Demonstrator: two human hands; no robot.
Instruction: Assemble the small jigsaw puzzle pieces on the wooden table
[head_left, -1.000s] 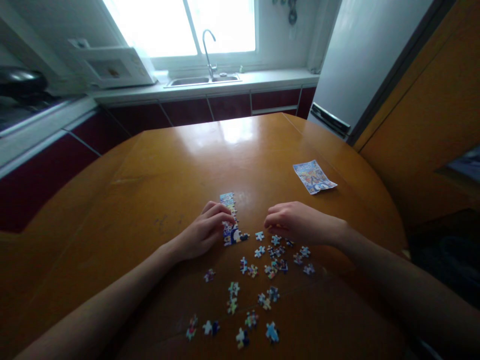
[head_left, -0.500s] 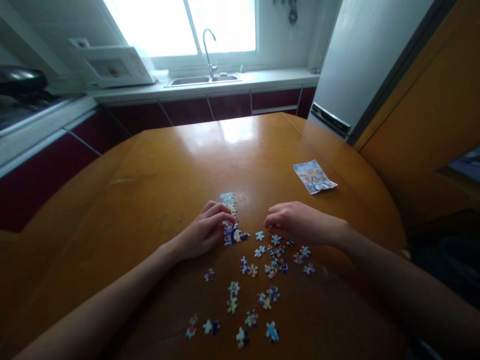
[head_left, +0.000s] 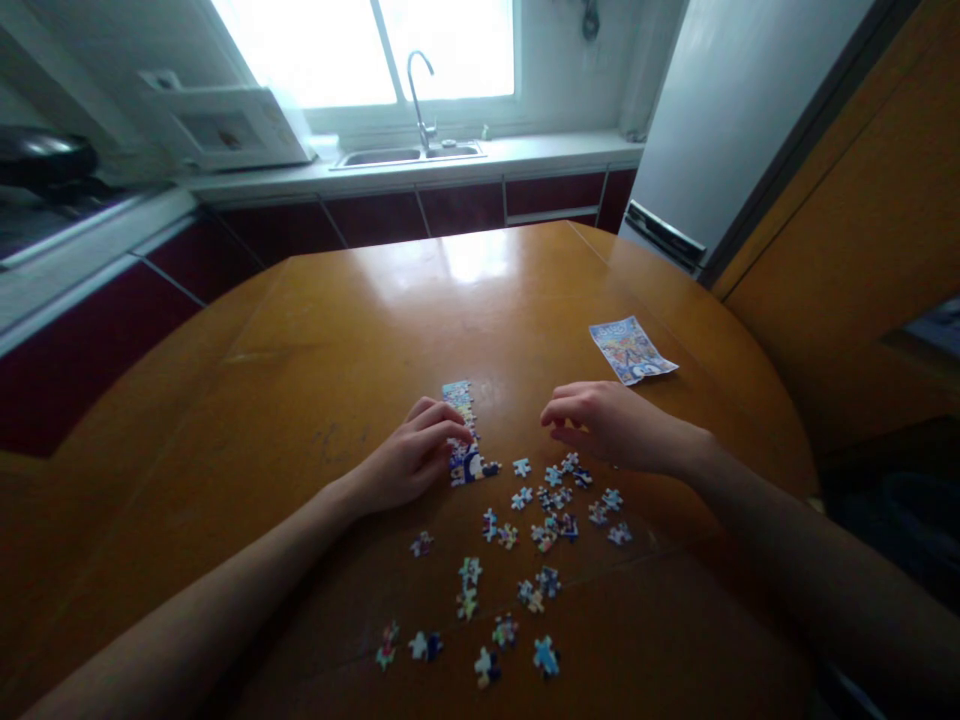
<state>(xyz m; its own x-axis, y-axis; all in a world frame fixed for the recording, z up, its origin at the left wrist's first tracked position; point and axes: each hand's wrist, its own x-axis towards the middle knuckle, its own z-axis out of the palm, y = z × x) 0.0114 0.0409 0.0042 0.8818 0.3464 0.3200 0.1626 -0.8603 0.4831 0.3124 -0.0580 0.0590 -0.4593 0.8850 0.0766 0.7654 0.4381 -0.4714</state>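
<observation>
My left hand point(head_left: 421, 445) rests at the left side of a joined strip of jigsaw puzzle point(head_left: 457, 394), its loosely bent fingers lying over the strip's middle and hiding part of it. To the right, my right hand point(head_left: 604, 425) hovers over the table with fingers curved and thumb apart; no piece shows in it. Just below that hand are loose jigsaw pieces, among them a pale blue piece point(head_left: 521, 467) and a small cluster point(head_left: 555, 498). More pieces lie scattered nearer me, including a bright blue piece point(head_left: 546, 656).
A creased picture sheet point(head_left: 631, 350) lies beyond my right hand on the round wooden table point(head_left: 360, 330). Past the table are a counter with a sink point(head_left: 409, 156), a microwave point(head_left: 232, 128) and a fridge point(head_left: 739, 120).
My right hand has lifted slightly away and to the right, uncovering pieces beneath it; its thumb now shows apart from the fingers. My left hand stays on the strip.
</observation>
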